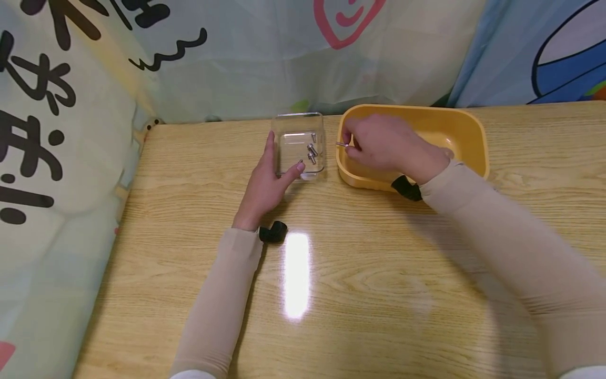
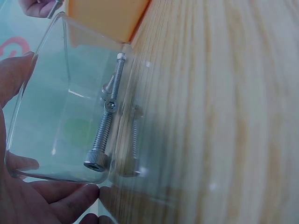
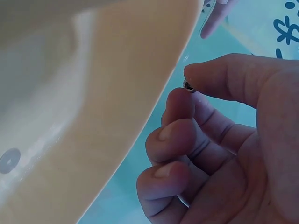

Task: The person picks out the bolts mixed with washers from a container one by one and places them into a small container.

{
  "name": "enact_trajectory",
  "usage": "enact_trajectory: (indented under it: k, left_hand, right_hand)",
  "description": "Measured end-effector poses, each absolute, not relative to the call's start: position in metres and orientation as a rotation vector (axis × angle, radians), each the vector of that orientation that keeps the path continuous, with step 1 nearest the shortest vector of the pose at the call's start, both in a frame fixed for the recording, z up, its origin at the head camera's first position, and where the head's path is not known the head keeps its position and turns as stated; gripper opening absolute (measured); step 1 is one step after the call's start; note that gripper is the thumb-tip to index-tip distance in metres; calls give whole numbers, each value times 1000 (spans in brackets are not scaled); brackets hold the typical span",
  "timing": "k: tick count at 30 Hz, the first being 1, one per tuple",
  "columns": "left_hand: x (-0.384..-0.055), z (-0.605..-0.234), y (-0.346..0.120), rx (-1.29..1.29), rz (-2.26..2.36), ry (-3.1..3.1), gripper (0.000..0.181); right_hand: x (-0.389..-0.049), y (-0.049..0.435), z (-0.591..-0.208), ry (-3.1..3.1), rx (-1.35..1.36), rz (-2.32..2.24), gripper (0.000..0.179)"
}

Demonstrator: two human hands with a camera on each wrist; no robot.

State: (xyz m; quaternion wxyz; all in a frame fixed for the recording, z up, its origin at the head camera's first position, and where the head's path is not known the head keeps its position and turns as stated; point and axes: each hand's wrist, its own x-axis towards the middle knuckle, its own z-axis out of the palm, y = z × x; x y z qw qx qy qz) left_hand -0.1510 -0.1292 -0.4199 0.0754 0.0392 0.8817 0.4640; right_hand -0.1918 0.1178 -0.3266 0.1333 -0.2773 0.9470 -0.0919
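Note:
My left hand holds a clear plastic box at its left and near sides, with the thumb over the near rim. Several silver socket-head bolts of different sizes lie inside the box. My right hand is over the left end of a yellow tub. Between its thumb and index finger it pinches a small silver bolt, whose shank points left toward the box. In the right wrist view only the head of that bolt shows at the fingertips, and the other fingers are curled.
Box and tub stand side by side at the back of a wooden table, a narrow gap between them. A printed curtain hangs right behind and along the left side. A small grey disc lies inside the tub.

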Motion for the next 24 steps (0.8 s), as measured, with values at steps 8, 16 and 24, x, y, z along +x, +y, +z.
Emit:
enact_trajectory:
  k: [8,16,24]
  left_hand:
    - [-150,-418,-129,120,1386,2643,101]
    - [-150,-418,-129,125,1402,2651,101]
    - [-150,-418,-128,108,1408,2647,101]
  right_hand:
    - [-188,113,-329,2753,-799,-290,19]
    - [-185,108,-334,2784,-826,-326,16]
    - [-183,100,-338,2766,-826,-324,15]
